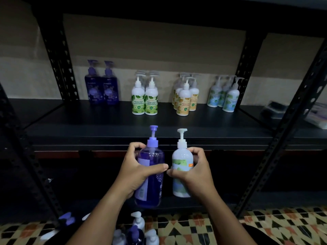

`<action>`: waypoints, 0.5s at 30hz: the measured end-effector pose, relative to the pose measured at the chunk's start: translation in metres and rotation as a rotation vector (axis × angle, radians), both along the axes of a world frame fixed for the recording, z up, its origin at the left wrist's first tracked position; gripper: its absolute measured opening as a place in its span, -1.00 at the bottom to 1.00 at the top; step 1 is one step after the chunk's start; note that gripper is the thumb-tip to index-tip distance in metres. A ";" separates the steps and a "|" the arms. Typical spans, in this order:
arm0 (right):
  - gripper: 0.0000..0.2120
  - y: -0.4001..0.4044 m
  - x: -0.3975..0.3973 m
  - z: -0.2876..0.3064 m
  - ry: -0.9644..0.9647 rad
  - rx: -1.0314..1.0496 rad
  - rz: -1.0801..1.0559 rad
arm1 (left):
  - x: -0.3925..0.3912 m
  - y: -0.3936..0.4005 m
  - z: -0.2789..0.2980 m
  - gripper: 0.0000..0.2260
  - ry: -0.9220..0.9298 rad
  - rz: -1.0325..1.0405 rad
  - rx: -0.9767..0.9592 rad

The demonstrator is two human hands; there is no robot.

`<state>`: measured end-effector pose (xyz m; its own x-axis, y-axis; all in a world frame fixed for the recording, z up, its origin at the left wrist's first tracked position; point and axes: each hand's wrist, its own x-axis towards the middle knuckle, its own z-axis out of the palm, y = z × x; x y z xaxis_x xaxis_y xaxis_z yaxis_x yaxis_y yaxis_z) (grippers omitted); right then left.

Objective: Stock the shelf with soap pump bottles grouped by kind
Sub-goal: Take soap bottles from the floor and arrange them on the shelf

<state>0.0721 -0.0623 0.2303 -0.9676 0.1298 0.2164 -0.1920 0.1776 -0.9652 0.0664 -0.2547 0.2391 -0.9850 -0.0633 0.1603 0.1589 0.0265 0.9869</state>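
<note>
My left hand (137, 171) grips a purple pump bottle (150, 184), held upright below the front edge of the black shelf (159, 128). My right hand (194, 171) grips a white pump bottle with a blue-green label (180, 163) beside it. At the back of the shelf the bottles stand in groups. Two purple bottles (101, 85) are at the left. To their right come white bottles with green labels (145, 98), then yellow-labelled ones (185, 96), and blue-labelled ones (224, 94) at the far right.
Several loose pump bottles (136, 230) lie low down between my arms on the patterned tile floor (265, 227). Black perforated uprights (58, 55) frame the shelf. A dark tray and packets (290, 112) sit on the shelf to the right.
</note>
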 end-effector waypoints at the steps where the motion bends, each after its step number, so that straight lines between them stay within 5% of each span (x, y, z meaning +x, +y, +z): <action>1: -0.34 0.001 0.001 0.000 0.025 0.009 -0.004 | 0.000 -0.001 0.001 -0.24 0.019 0.025 -0.003; 9: -0.49 0.001 0.002 0.007 0.027 -0.120 0.071 | 0.003 -0.003 0.013 -0.51 0.028 -0.094 0.221; 15: -0.22 0.000 0.000 0.006 0.010 -0.118 0.078 | 0.004 0.002 0.008 -0.37 0.011 -0.138 0.307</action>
<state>0.0724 -0.0623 0.2365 -0.9737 0.0794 0.2137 -0.2105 0.0476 -0.9764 0.0700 -0.2530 0.2467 -0.9859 0.0234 0.1655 0.1514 -0.2946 0.9436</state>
